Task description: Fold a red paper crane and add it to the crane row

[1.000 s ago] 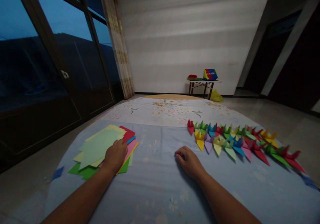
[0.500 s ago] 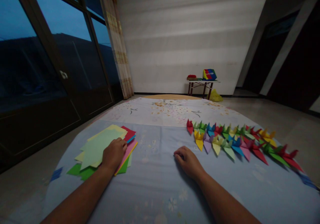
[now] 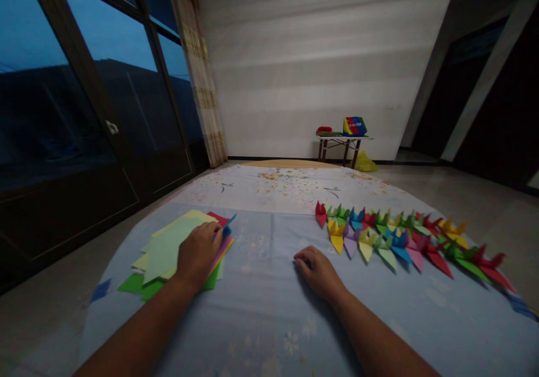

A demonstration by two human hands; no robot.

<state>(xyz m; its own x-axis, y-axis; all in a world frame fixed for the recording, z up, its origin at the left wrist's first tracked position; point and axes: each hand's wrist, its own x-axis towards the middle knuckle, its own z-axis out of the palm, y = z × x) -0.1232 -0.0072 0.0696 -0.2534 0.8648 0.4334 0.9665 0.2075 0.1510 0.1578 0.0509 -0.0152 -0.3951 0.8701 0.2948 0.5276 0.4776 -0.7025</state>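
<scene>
My left hand (image 3: 200,253) is over a loose stack of coloured paper sheets (image 3: 166,248), fingers pinched at its right edge. A blue sheet of paper (image 3: 230,222) tilts up at the fingertips, its corner raised off the stack. Pale green and yellow sheets lie on top; red, pink and green edges stick out around them. My right hand (image 3: 318,270) rests on the blue tablecloth (image 3: 261,309), fingers curled, with nothing visible in them. Beyond it, to the right, stand two rows of folded paper cranes (image 3: 387,248) in many colours.
Strips of blue tape (image 3: 100,291) are at the left and right table edges. A small side table (image 3: 345,138) by the wall holds a colourful box (image 3: 354,126). A yellow bag (image 3: 365,162) lies on the floor beside it. Glass doors (image 3: 105,85) are on the left.
My left hand has moved slightly right and up, and the blue sheet's corner now lifts from the stack. My right hand has stayed in place.
</scene>
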